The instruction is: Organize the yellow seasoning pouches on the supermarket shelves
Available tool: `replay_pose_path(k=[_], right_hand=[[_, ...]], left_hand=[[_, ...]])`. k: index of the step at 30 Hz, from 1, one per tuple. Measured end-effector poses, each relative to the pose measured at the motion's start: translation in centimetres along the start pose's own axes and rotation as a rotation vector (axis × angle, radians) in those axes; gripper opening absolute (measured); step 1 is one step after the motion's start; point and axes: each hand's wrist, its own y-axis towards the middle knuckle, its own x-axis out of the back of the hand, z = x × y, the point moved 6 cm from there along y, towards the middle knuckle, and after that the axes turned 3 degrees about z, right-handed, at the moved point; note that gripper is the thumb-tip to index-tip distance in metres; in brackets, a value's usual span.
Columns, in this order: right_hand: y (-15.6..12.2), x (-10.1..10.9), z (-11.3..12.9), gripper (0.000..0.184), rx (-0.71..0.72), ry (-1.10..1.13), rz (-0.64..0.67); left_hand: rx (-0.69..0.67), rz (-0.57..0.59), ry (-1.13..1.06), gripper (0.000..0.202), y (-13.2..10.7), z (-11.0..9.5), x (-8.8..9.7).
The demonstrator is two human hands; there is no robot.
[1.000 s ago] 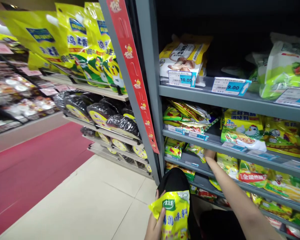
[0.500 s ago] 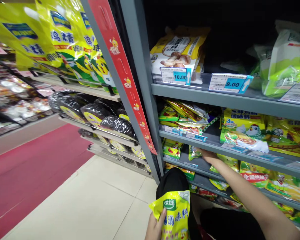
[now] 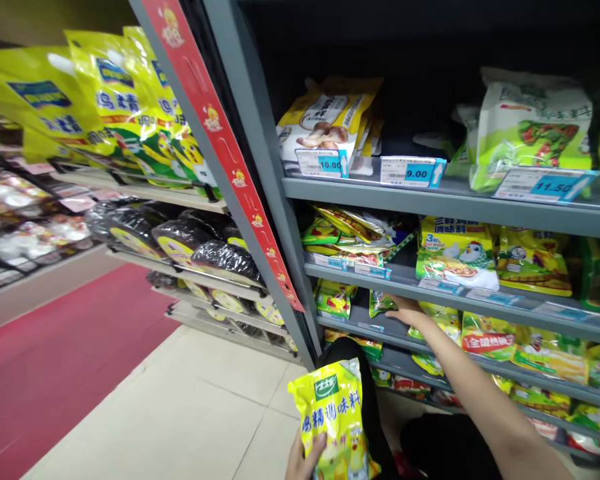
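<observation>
My left hand [image 3: 307, 457] grips a yellow seasoning packet [image 3: 333, 420] by its lower left side, thumb across the front. The packet has blue lettering and a green logo, and is held upright above my knee. My right hand [image 3: 405, 312] reaches into a low shelf, beside a small green-and-yellow packet [image 3: 379, 302]. Its thumb is stretched out, apart from the other fingers, which are partly hidden by the packet and the shelf above. Whether the fingers touch that packet is unclear. Another small packet [image 3: 334, 298] lies at the shelf's left end.
The grey shelf edge [image 3: 430, 199] with price tags runs above my right arm. Left of the grey upright with its red strip [image 3: 240, 177] hang large yellow bags [image 3: 117, 100] over black wrapped packages [image 3: 225, 260]. My bent knee [image 3: 347, 350] is close to the lower shelves.
My left hand has raised and tilted the yellow packet, showing more of its front. My right hand's thumb now shows, stretched out beside the small packet. The view has shifted to the right.
</observation>
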Motion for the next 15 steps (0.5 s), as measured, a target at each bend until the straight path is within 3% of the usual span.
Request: replay_pose_path(k=[2, 4, 6, 9, 11, 13, 15], right_hand=[[-2.7, -0.2, 0.9, 0.034, 0.034, 0.03, 0.06], [-6.3, -1.1, 2.0, 0.048, 0.067, 0.068, 0.085], [-10.2, -2.6, 2.9, 0.042, 0.073, 0.138, 0.102], [-15.2, -6.2, 3.6, 0.055, -0.075, 0.522, 0.342], [-16.7, -7.3, 4.0, 0.067, -0.125, 0.588, 0.416], [-16.2, -6.5, 3.9, 0.08, -0.14, 0.545, 0.304], [-14.5, -4.6, 3.2, 0.083, -0.141, 0.503, 0.129]], left_hand=[[-0.016, -0.011, -0.027, 0.073, 0.1, -0.1, -0.3], [-0.04, -0.008, -0.054, 0.074, 0.5, -0.3, -0.8], [-0.067, 0.017, -0.055, 0.073, 1.3, -0.8, -1.7], [-0.173, 0.112, 0.043, 0.07, 3.2, -3.2, -4.3], [-0.314, 0.181, 0.144, 0.067, 4.6, -5.8, -7.0], [-0.453, 0.264, 0.246, 0.064, 6.0, -8.6, -10.5], [-0.5, 0.34, 0.327, 0.057, 7.6, -10.4, -14.1]])
